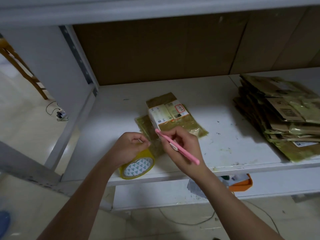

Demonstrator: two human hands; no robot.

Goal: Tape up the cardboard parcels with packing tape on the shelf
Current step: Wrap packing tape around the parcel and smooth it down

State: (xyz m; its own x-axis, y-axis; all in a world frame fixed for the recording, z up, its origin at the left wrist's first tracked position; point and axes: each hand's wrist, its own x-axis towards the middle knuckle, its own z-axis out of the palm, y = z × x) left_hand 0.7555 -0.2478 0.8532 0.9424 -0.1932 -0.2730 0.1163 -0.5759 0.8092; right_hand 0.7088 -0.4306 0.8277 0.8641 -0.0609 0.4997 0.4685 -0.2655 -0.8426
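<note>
While the parcel [170, 116] lies on the shelf [225, 135] just beyond both hands, left hand [129, 147] pinching tape above the roll [137, 168], right hand [181, 146] gripping a pink cutter [176, 147] at the parcel's near edge.

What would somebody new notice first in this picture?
Probably the pink cutter gripped in the right hand at the shelf's middle, tip against the taped parcel. Next, the yellow tape roll under the left hand at the front edge, then the flattened cardboard stack at right.
</note>
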